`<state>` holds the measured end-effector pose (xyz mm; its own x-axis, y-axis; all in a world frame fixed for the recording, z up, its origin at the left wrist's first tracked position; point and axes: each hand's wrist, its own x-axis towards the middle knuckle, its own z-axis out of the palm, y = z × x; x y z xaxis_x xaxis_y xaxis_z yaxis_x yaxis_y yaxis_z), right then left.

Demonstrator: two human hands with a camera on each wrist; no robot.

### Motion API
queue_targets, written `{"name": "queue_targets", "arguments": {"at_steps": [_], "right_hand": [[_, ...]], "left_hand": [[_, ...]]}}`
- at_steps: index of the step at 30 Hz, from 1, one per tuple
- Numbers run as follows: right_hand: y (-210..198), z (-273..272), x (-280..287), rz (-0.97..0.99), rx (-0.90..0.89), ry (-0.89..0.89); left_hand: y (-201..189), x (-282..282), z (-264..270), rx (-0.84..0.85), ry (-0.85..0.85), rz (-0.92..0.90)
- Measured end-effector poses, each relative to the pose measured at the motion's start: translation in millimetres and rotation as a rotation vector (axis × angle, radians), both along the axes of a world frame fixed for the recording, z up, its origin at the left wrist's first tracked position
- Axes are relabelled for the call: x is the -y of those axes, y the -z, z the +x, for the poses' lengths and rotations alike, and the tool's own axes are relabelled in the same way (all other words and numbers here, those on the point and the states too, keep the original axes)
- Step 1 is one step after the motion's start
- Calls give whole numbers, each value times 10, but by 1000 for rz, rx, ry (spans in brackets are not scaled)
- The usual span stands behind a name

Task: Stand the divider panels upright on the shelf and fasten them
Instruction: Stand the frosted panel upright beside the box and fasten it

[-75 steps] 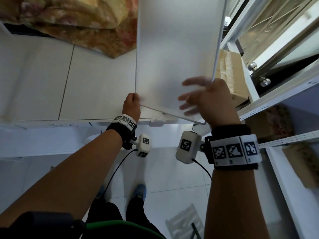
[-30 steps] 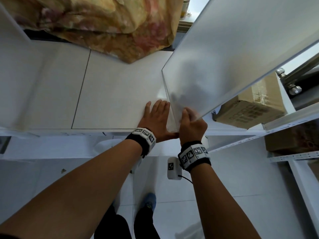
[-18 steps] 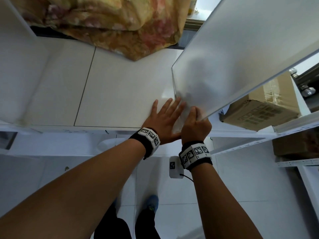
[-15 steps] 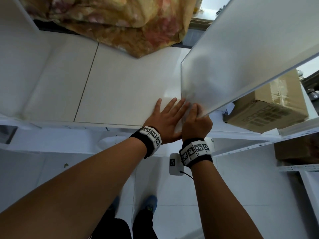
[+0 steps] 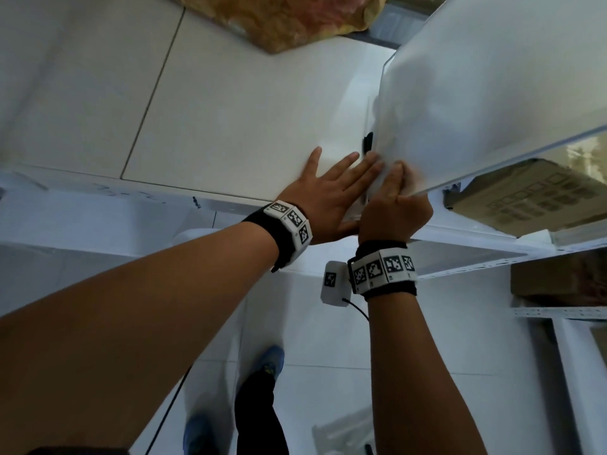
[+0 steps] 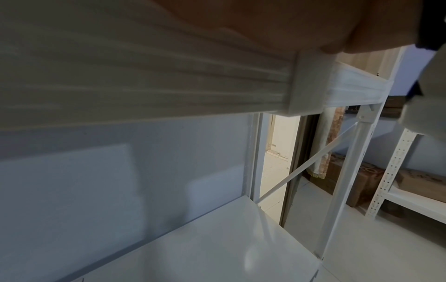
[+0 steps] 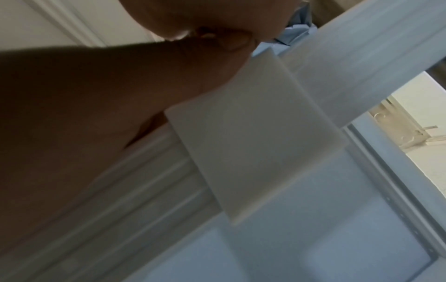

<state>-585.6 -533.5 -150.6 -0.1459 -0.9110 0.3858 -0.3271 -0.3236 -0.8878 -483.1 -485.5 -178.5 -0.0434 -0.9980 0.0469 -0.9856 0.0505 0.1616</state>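
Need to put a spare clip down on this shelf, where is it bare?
Bare: the shelf left of the left hand, up to the patterned cloth at the back. Crowded: the front corner where both hands meet the divider panel, right hand at its lower edge; cardboard box beyond.

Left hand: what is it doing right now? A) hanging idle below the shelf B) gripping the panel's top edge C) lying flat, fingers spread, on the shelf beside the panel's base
C: the left hand lies flat, fingers straight, on the shelf beside the divider panel.
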Motion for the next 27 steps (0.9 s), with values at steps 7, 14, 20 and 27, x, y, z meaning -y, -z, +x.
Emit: {"name": "queue_targets", "arguments": {"at_steps": [7, 14, 20, 27], "right_hand": [[28, 1, 19, -107, -132, 14], [38, 0, 20, -130, -121, 22], [28, 2, 9, -99, -83, 39], [11, -38, -48, -132, -122, 33]], "left_hand": [[-11, -8, -15, 10, 40, -3], [2, -3, -6, 22, 79, -28], [-21, -7, 9, 18, 104, -12], [-25, -26, 16, 21, 133, -3]]}}
